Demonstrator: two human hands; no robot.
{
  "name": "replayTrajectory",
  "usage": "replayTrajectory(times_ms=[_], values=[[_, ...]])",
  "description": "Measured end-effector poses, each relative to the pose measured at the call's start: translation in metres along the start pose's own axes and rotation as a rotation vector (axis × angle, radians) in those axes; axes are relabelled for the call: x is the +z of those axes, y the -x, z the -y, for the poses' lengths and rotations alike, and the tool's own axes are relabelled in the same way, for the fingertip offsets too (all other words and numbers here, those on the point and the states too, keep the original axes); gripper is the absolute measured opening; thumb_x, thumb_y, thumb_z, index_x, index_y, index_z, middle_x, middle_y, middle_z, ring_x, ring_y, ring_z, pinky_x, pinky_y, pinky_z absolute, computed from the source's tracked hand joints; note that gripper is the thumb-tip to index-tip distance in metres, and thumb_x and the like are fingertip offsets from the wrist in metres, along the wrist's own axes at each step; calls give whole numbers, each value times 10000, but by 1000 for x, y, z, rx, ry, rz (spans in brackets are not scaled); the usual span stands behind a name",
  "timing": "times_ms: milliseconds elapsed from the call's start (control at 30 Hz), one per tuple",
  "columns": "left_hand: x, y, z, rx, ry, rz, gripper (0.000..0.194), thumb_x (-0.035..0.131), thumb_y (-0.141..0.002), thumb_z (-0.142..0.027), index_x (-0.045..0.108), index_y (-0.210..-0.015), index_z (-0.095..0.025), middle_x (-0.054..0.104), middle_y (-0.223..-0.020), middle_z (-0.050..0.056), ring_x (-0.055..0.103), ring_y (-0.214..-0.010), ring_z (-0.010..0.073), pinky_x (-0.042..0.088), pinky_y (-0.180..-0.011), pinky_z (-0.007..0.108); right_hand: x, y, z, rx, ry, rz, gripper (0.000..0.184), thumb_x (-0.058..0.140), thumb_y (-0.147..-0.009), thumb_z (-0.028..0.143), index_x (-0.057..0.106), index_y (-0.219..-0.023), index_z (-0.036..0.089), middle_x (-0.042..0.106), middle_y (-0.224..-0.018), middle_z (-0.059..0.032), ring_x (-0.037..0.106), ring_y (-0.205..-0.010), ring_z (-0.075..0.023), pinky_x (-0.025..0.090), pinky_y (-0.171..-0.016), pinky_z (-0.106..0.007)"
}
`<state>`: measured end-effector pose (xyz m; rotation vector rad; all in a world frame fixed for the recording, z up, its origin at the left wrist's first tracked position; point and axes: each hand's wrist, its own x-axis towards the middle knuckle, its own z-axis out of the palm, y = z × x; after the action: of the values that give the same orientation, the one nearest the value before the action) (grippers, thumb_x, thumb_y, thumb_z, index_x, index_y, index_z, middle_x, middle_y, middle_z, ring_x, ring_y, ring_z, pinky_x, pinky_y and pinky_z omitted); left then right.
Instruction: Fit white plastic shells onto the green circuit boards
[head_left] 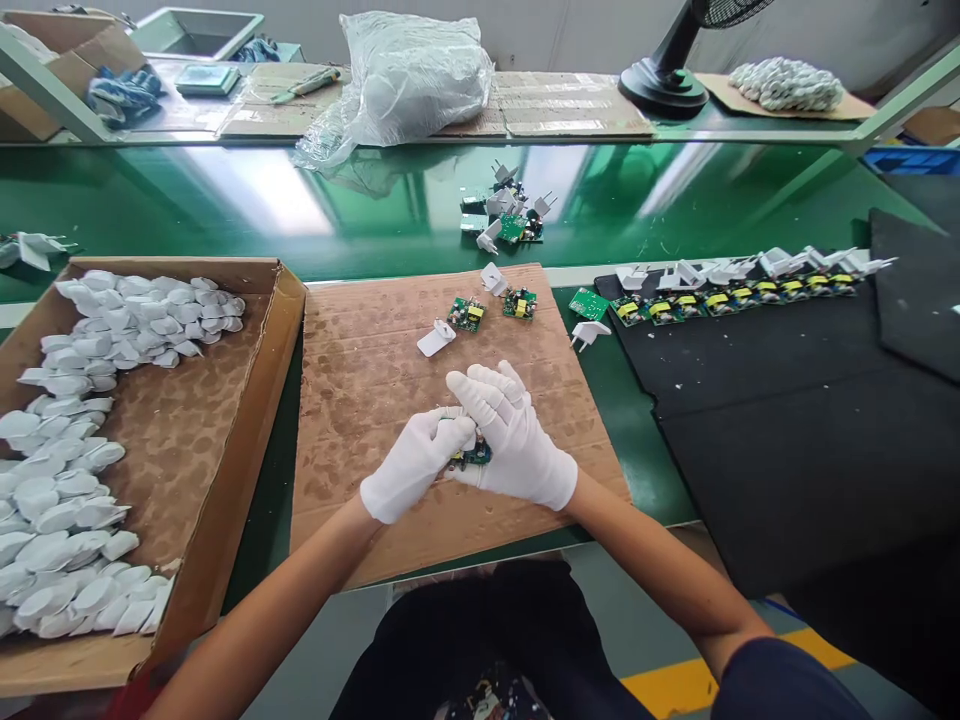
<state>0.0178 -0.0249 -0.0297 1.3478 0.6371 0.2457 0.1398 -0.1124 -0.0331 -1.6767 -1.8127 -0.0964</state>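
Both my hands wear white gloves and meet over the cardboard sheet (360, 380). My left hand (420, 455) pinches a small green circuit board (474, 452) between thumb and fingers. Against the board's right side, my right hand (514, 435) is cupped, its fingers stretched toward the upper left; part of the board is hidden under the gloves. Just beyond my hands lie two circuit boards, one (466, 314) beside a white plug housing (436, 338) and the other (519, 303) beside a second white plug housing (493, 279).
On the left stands a cardboard box (247, 440) holding many white plastic pieces (67, 500). A row of circuit boards with white plugs (735, 290) lines the black mat (787, 420). More boards and plugs (506, 212) lie heaped on the green bench behind. A fan (664, 80) stands on the shelf.
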Motion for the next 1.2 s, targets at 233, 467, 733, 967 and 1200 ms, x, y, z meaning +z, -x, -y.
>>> replayTrajectory(times_ms=[233,467,733,967,1200], values=[[0,3,-8,9,-27,26,345,603,-706,-453,507,-591,-142,501,-578,-9,422,-562,99,348,-525,231,6,3,1,19,-15,-2,580,592,-737,447,469,-1257,221,535,-1252,-49,368,-1250,-251,148,-1113,-460],[0,5,-12,-58,47,-7,281,697,-638,-384,559,-636,-139,545,-625,-8,486,-633,119,396,-577,240,7,2,1,22,-59,10,519,611,-715,428,524,-1195,251,574,-1194,-26,400,-1222,-244,114,-1111,-464],[4,-3,-1,-238,683,13,454,537,-719,-592,627,-824,-160,643,-817,31,549,-989,222,444,-883,299,2,-1,2,128,-172,-15,543,651,-663,400,519,-1162,233,587,-1155,-38,423,-1204,-253,125,-1107,-477],[15,-5,8,-194,759,-43,355,539,-808,-397,614,-1041,-140,669,-970,49,558,-1032,189,386,-971,305,6,1,3,182,-145,10,736,689,-633,430,419,-1282,216,513,-1248,-74,379,-1238,-274,122,-1108,-480],[14,-7,2,-216,790,-108,282,502,-833,-375,629,-968,-162,676,-897,25,579,-983,183,434,-909,279,4,0,5,146,-148,-23,547,664,-637,378,523,-1143,227,580,-1167,-40,397,-1223,-265,102,-1110,-483]])
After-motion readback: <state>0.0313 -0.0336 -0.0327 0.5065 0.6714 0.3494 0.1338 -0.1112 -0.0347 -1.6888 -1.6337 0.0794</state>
